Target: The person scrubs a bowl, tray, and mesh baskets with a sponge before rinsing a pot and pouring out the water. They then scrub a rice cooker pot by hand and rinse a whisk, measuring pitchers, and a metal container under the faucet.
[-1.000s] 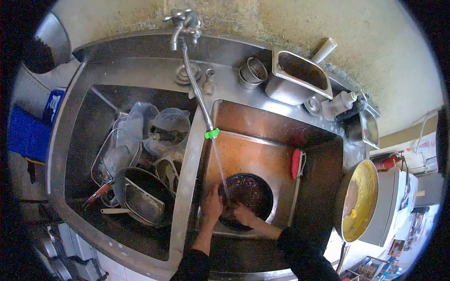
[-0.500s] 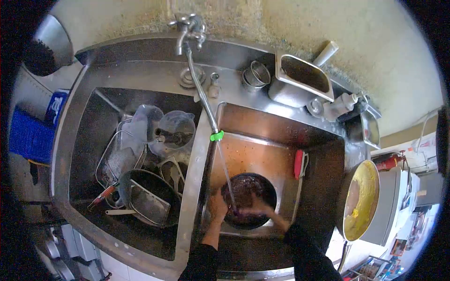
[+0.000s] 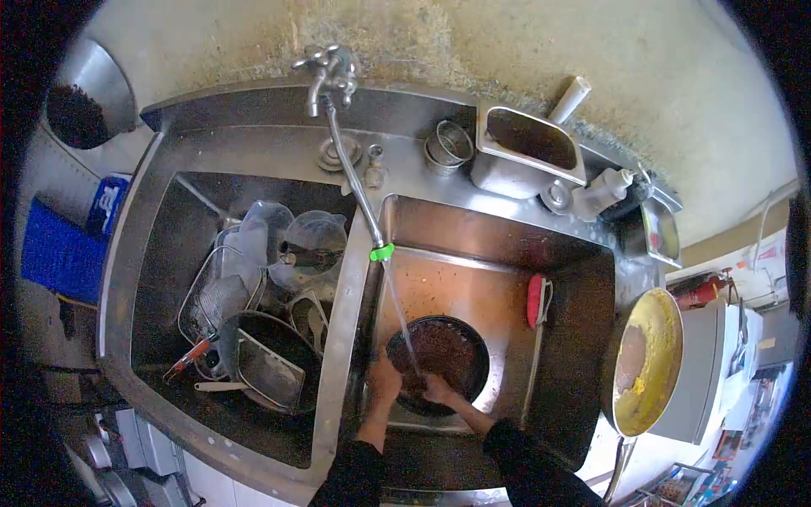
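A round dark pan (image 3: 452, 346) lies in the right sink basin, with dark reddish-brown wet stuff across its inside. My left hand (image 3: 383, 382) is closed on the pan's left rim. Inside the pan, near its lower edge, my right hand (image 3: 438, 389) has its fingers curled downward; whatever they hold, if anything, is hidden. A thin stream of water falls into the pan from the long spout (image 3: 359, 190) with a green band (image 3: 382, 253) at its end.
A red scrubber (image 3: 536, 300) rests against the basin's right side. Dirty pans, strainers and clear plastic jugs (image 3: 312, 241) fill the left basin. A yellow-smeared frying pan (image 3: 659, 363) stands at the right edge. Along the back ledge are a steel container (image 3: 528, 165) and white bottle (image 3: 601, 193).
My right hand has moved left and down inside the pan, from blurred motion to a clearer view. My left hand stays at the rim. The whole view has shifted slightly.
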